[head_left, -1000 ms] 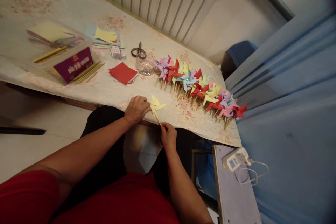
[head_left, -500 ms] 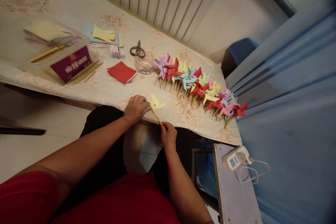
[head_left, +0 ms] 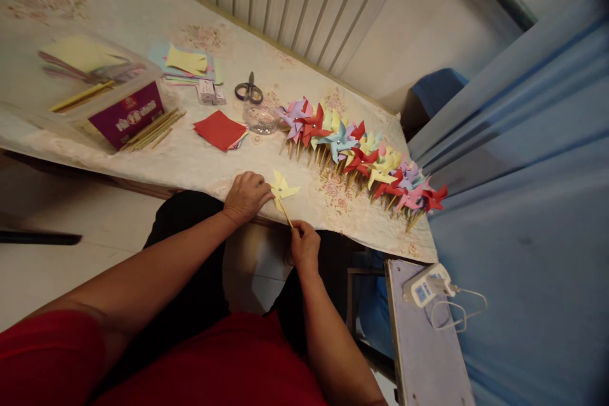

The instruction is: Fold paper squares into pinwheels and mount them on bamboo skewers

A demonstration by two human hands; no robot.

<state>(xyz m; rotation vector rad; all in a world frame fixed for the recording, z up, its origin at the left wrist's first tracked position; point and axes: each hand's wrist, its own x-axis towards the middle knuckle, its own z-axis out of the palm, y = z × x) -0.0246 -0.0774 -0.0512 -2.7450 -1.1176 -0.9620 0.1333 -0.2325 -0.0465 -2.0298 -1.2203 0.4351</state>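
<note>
A pale yellow paper pinwheel [head_left: 281, 189] lies over the table's front edge, a shiny pin head at its centre. Its thin wooden stick [head_left: 285, 210] slopes down toward me. My right hand [head_left: 306, 247] pinches the stick near its lower end, with fingers closed. On the other side, my left hand [head_left: 247, 197] rests on the cloth, its bent fingers closed at the left blade. The fingertips there are partly hidden by the blade and hand. Up and left of the pinwheel is a stack of square paper sheets [head_left: 219, 130], red on top.
Finished pinwheels [head_left: 361, 158] stretch in a row to the right. Black scissors [head_left: 249, 90] lie behind a clear tray of pins [head_left: 261, 120]. At left stand a plastic box [head_left: 90, 115], loose sticks [head_left: 155, 130] and coloured papers [head_left: 186, 60]. A power strip [head_left: 428, 285] sits lower right.
The yellow pinwheel has turned slightly on its stick, and its lower blade now shows broader. Both hands stay almost where they were.
</note>
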